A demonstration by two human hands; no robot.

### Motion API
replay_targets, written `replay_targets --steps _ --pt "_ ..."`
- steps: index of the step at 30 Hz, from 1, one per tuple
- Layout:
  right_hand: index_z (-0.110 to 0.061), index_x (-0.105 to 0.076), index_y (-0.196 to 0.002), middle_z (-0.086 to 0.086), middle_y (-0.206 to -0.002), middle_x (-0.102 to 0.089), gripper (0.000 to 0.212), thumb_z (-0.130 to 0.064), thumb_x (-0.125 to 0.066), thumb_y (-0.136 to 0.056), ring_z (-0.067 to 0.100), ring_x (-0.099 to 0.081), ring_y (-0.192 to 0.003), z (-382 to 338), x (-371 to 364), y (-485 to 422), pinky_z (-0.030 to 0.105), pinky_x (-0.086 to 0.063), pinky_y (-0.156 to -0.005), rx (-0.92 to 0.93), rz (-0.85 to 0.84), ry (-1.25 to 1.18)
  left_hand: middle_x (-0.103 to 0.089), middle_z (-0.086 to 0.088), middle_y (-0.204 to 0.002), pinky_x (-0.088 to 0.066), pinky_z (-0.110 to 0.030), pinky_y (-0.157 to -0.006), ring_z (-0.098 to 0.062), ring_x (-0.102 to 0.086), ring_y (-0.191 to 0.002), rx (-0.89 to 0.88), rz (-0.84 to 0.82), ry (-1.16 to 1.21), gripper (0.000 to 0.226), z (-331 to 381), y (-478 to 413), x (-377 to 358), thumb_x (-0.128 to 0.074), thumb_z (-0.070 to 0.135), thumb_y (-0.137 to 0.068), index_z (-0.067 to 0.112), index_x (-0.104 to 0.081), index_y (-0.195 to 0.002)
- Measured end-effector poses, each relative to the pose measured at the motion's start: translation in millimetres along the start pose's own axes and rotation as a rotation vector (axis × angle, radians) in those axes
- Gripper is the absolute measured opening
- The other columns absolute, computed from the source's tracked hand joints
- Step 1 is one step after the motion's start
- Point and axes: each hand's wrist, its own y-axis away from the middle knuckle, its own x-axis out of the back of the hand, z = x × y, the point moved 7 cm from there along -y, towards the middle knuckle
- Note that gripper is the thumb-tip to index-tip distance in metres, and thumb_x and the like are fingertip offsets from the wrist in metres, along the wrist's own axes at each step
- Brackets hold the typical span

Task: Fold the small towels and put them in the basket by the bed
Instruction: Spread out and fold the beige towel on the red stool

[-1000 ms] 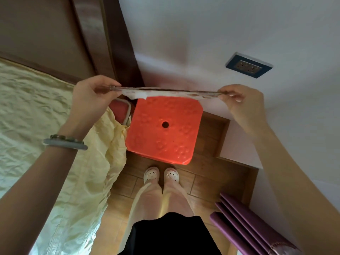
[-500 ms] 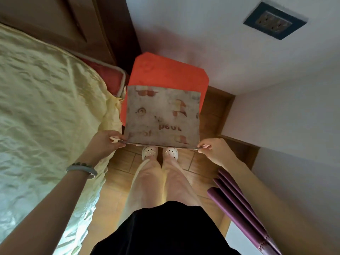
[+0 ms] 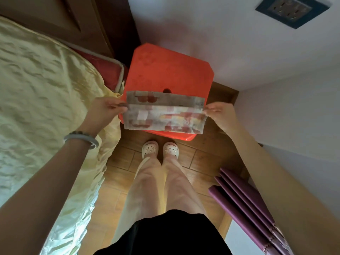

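Towel: small grey printed towel with red motifs [image 3: 164, 115], held up in the air, doubled over on a horizontal crease, the front flap hanging down over the near edge of the stool.
Left hand: left hand [image 3: 104, 109], pinching the towel's left end at the crease, a pale bangle [image 3: 81, 139] on the wrist.
Right hand: right hand [image 3: 219, 113], pinching the towel's right end, well apart from the left, cloth stretched between them.
Stool: square orange-red plastic stool [image 3: 169, 74], below and behind the towel, just beside the bed.
Bed: pale yellow crinkled bedspread [image 3: 40, 100], on the left.
Feet: white perforated clogs [image 3: 160, 150], on wooden floor, near the stool.
Basket: cannot tell.
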Motion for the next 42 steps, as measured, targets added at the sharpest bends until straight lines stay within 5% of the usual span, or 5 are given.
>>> replay_targets --steps 6,16,24,30,42 --pt "-0.013 -0.072 -0.094 -0.003 -0.083 -0.067 0.016 -0.02 -0.07 -0.08 -0.004 -0.056 -0.068 -2.8 -1.6 -38.2 0.0 -0.04 -0.056 -0.033 0.155 0.023 -0.067 0.003 -0.089 -0.037 -0.001 -0.066 -0.008 -0.058 -0.082 0.044 0.184 -0.129 0.02 -3.2 -33.2 -7.8 -0.067 0.025 -0.08 0.019 -0.071 -0.099" --pt "-0.012 -0.063 -0.109 -0.002 -0.086 -0.059 0.025 -0.016 -0.063 -0.084 0.012 -0.054 -0.083 -13.3 -7.4 -50.9 0.02 -0.039 -0.076 0.071 0.079 0.218 -0.053 -0.018 -0.119 -0.04 -0.044 -0.093 -0.035 -0.048 -0.11 -0.066 0.333 -0.421 0.043 7.1 -25.9 -37.6 -0.061 0.027 -0.085 0.006 -0.049 -0.121" --pt "-0.01 -0.069 -0.095 0.001 -0.086 -0.062 0.016 -0.02 -0.067 -0.082 0.017 -0.058 -0.081 -18.2 -10.7 -67.4 0.026 -0.043 -0.069 0.045 -0.175 0.367 -0.049 -0.013 -0.136 -0.035 -0.045 -0.107 -0.029 -0.044 -0.126 -0.65 -0.191 -0.615 0.048 66.7 46.0 -186.3 -0.052 0.031 -0.093 0.005 -0.046 -0.132" --pt "-0.014 -0.069 -0.086 0.0 -0.083 -0.063 0.006 -0.015 -0.068 -0.08 0.014 -0.057 -0.078 -20.1 -11.6 -70.3 0.019 -0.04 -0.06 0.094 -0.185 0.387 -0.003 -0.011 -0.159 -0.002 -0.055 -0.116 -0.032 0.0 -0.146 -0.533 -0.256 -0.987 0.077 36.5 64.2 -249.1 -0.028 0.06 -0.093 0.017 -0.001 -0.151" --pt "-0.023 -0.059 -0.078 0.001 -0.084 -0.068 0.012 -0.018 -0.069 -0.081 0.013 -0.067 -0.079 -27.2 -6.7 -58.4 0.024 -0.056 -0.067 0.042 -0.305 0.178 -0.062 -0.003 -0.115 -0.048 -0.034 -0.083 -0.02 -0.06 -0.095 -0.635 0.04 -0.895 0.052 104.6 52.9 -255.4 -0.073 0.047 -0.072 0.025 -0.062 -0.118"
